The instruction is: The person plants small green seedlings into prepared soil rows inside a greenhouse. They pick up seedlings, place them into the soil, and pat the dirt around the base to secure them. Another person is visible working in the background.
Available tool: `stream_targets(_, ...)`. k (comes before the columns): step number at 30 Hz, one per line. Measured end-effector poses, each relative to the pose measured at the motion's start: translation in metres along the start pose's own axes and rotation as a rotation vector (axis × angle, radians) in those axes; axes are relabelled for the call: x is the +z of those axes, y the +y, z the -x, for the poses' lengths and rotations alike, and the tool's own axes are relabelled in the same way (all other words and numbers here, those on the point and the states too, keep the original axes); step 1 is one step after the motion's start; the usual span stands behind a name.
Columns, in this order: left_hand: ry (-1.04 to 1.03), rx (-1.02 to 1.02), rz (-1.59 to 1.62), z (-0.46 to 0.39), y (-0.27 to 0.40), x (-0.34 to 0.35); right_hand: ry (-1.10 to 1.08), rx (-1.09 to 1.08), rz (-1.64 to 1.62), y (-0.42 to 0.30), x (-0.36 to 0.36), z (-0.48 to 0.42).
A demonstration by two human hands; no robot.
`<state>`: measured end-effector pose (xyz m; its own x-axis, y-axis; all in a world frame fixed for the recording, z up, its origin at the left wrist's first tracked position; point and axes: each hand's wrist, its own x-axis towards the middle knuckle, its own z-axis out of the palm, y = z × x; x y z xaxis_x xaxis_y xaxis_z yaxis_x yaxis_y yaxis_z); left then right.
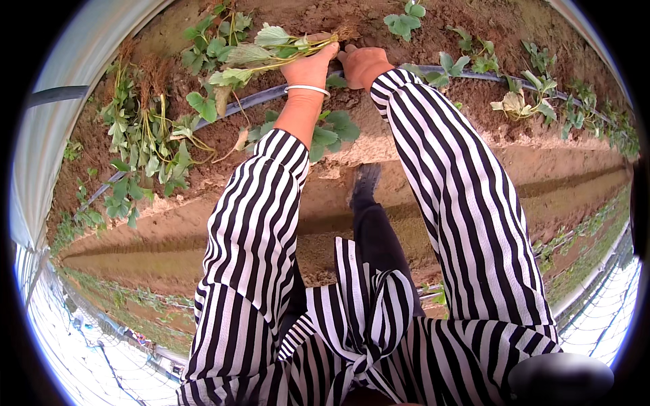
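Observation:
My left hand (pixel 311 66), with a white bangle at the wrist, grips a small bunch of bare-root strawberry seedlings (pixel 261 55). Their leaves point left, and the brown roots (pixel 346 33) stick out to the right past my thumb. Close beside it, my right hand (pixel 364 65) is lowered to the soil of the raised bed. Its fingertips are partly hidden against the dirt, so whether they hold anything is unclear. Below both wrists, a leafy strawberry plant (pixel 332 133) stands at the bed's near edge.
A black irrigation hose (pixel 234 107) runs along the bed beneath my forearms. More uprooted seedlings (pixel 152 127) lie in a heap on the left. Strawberry plants (pixel 538 99) grow along the right side. My dark boot (pixel 366 180) stands in the furrow; plastic sheeting (pixel 56 132) rises at far left.

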<state>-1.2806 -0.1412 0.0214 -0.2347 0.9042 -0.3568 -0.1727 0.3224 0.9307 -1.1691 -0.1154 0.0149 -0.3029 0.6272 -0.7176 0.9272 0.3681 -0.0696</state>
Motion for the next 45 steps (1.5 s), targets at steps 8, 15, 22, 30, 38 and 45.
stream_targets(8,0.150,0.034,-0.861,-0.007,-0.045,-0.004,0.358,-0.097,-0.056,0.005,0.021,0.028)
stream_targets(15,0.051,-0.336,-1.098,-0.012,-0.011,0.006,0.363,0.005,-0.265,0.018,0.028,0.029)
stream_targets(22,0.053,-0.264,-1.204,-0.013,-0.014,0.007,0.003,0.063,-0.322,0.009,0.000,0.007)
stream_targets(30,0.070,-0.142,-1.146,-0.011,-0.038,0.002,0.062,-0.047,-0.127,0.006,-0.009,-0.018)
stream_targets(38,0.061,-0.168,-1.134,-0.011,-0.039,-0.002,0.576,-0.047,-0.291,0.027,-0.023,-0.001)
stream_targets(45,0.056,-0.088,-1.125,-0.009,-0.046,0.004,0.830,-0.053,-0.324,0.022,0.008,-0.031)
